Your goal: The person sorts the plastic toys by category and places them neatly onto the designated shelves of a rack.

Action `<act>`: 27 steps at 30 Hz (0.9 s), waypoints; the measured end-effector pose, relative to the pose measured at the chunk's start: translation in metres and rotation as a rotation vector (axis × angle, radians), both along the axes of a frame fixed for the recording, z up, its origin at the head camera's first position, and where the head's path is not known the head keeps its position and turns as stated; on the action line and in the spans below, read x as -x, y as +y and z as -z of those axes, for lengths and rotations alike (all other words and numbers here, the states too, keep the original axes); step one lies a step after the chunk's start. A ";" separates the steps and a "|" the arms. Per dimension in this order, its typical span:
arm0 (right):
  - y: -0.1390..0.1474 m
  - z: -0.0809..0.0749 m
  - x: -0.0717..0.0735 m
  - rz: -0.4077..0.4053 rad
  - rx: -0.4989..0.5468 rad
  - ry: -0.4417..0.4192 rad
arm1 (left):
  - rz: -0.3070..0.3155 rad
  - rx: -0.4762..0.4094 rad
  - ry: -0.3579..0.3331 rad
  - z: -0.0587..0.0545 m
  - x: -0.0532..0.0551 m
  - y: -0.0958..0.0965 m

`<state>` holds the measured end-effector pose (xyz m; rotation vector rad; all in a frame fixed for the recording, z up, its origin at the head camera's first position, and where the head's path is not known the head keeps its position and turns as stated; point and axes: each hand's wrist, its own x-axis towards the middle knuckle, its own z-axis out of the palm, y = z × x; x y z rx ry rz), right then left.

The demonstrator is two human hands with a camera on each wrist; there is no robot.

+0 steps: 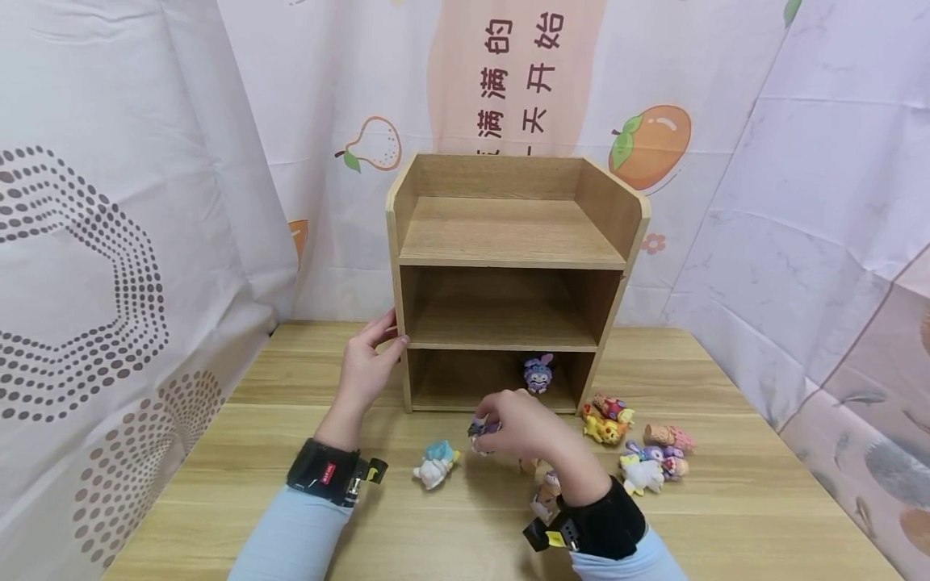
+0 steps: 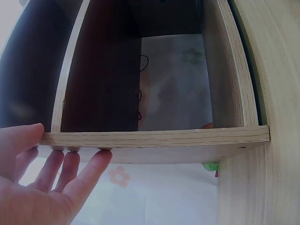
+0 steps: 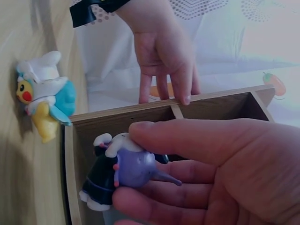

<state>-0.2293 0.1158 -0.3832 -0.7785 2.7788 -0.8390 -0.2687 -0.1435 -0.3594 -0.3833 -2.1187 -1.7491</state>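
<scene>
Between the thumb and fingers of my right hand [image 1: 525,424] is a small toy figurine [image 3: 133,166], purple and white with a dark lower part. The hand holds it low in front of the wooden shelf unit [image 1: 501,266]. My left hand [image 1: 366,367] touches the unit's left side panel, thumb at the front edge and fairly straight fingers against the outer face, as the left wrist view shows. A purple figurine [image 1: 538,374] stands at the right of the bottom compartment. On the table, between the forearms, lies a figurine with white, teal and yellow parts [image 1: 436,465].
Right of the unit lie yellow and red figurines [image 1: 606,424], a brown and pink one [image 1: 668,436] and a white one [image 1: 643,476] beside purple ones. A tan figurine [image 1: 545,494] is partly hidden by the right wrist. Printed curtains [image 1: 327,105] hang behind the wooden table [image 1: 261,452].
</scene>
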 end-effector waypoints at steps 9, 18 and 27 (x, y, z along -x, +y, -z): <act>0.009 -0.007 -0.002 0.031 0.039 0.076 | 0.002 -0.002 0.002 0.000 0.001 -0.001; 0.018 -0.011 -0.003 0.037 0.058 0.086 | 0.003 -0.009 -0.022 0.003 0.004 0.000; 0.026 -0.014 0.000 0.017 0.063 0.094 | -0.002 -0.022 -0.010 0.028 0.027 -0.007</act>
